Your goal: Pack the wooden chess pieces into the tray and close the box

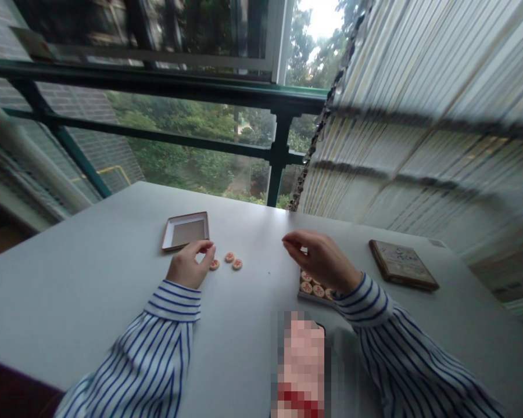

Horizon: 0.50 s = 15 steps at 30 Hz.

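Above the left part of the table, my left hand (188, 264) is closed, thumb and index fingertips together; anything between them is too small to make out. Just by its thumb lies a round xiangqi piece (215, 265) with a red character. Two more pieces, one farther back (229, 257) and one to the right (237, 265), lie flat on the table. My right hand (318, 255) is pinched over a tray (316, 298) holding rows of xiangqi pieces (306, 288), hiding much of it. Whatever its fingertips hold, if anything, does not show.
A shallow box lid (168, 235), inside facing up, lies behind my left hand on the white table (239, 325). To the right rests a flat brown box (403, 264) with writing on top. A blurred-out object (303, 360) is at the near edge. Railing and curtain border the table.
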Tool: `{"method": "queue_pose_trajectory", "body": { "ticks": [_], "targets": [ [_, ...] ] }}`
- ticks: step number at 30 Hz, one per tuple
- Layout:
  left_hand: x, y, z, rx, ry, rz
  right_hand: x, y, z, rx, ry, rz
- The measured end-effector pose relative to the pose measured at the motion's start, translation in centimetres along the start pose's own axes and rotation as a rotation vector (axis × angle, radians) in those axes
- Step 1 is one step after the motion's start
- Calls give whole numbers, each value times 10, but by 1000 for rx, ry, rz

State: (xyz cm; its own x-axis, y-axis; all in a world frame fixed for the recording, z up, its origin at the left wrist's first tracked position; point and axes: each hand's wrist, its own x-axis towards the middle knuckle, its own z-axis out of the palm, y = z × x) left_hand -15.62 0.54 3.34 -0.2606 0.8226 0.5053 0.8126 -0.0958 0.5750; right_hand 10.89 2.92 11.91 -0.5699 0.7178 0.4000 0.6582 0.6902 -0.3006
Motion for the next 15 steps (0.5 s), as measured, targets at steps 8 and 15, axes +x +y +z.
{"method": "queue_pose_trajectory", "body": {
  "ticks": [8,15],
  "targets": [
    [1,-10,-3,29,-39,45,27,-24,17,22,-35,-85],
    [1,-9,-4,62,-71,40,41,-38,33,62,-80,-106]
  ]
}}
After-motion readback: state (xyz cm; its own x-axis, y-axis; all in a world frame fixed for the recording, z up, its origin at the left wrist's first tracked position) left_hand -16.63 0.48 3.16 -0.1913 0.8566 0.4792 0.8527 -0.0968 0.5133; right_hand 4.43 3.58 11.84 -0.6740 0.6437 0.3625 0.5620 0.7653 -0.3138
